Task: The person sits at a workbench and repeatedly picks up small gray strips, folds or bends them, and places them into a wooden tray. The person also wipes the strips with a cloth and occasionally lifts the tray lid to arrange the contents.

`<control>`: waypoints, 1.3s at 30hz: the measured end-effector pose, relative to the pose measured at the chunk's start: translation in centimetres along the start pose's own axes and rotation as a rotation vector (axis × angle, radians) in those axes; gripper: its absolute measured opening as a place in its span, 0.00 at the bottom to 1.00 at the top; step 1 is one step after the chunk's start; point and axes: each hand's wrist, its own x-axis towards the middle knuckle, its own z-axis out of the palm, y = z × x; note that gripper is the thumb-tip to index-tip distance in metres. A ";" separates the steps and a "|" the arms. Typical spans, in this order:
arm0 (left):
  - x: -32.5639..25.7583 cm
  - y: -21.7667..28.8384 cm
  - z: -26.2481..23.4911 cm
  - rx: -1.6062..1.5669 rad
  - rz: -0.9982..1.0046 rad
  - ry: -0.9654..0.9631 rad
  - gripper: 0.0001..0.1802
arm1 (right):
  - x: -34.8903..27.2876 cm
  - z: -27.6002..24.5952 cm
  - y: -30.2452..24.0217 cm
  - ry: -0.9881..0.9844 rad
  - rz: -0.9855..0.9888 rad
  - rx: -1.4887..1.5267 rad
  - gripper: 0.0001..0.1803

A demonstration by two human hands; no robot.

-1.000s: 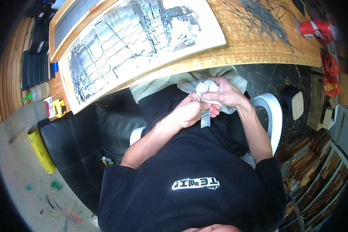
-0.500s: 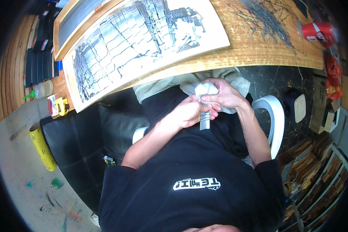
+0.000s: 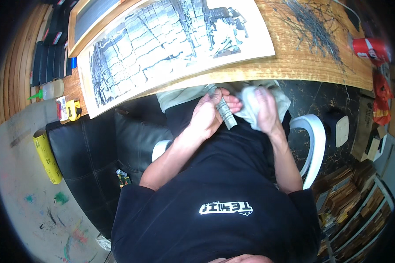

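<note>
My left hand (image 3: 206, 115) pinches a narrow grey strip (image 3: 226, 115) with dark cross lines, held slanting over my lap. What the strip is made of, I cannot tell. Its upper end shows past my thumb, near the table edge. Just to the right, my right hand (image 3: 267, 113), slightly smeared by motion, grips a bunched whitish cloth (image 3: 249, 105). The cloth is apart from the strip. More pale fabric (image 3: 173, 100) lies across my lap under the table edge.
The wooden table (image 3: 303, 65) carries a pale panel (image 3: 140, 65) with dark cracked-looking pieces, a framed board (image 3: 96, 19), thin dark twigs (image 3: 316, 30) and a red can (image 3: 371, 49). A yellow tape measure (image 3: 73, 109) lies at left; a white chair armrest (image 3: 314, 144) stands at right.
My hands have moved apart. The cloth was wrapped round the strip and has come off to the right with my right hand; the strip now slants in my left hand.
</note>
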 end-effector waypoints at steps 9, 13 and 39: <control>0.4 -3.0 1.2 -0.188 0.181 0.034 0.14 | -0.5 4.7 -0.7 0.136 -0.108 -0.345 0.14; 0.3 -3.1 0.7 -0.185 0.172 0.058 0.14 | -1.7 3.1 0.6 0.005 0.002 -0.271 0.11; -4.5 5.3 4.9 0.422 -0.199 -0.311 0.30 | -10.0 1.1 -4.6 -0.271 -0.260 0.003 0.12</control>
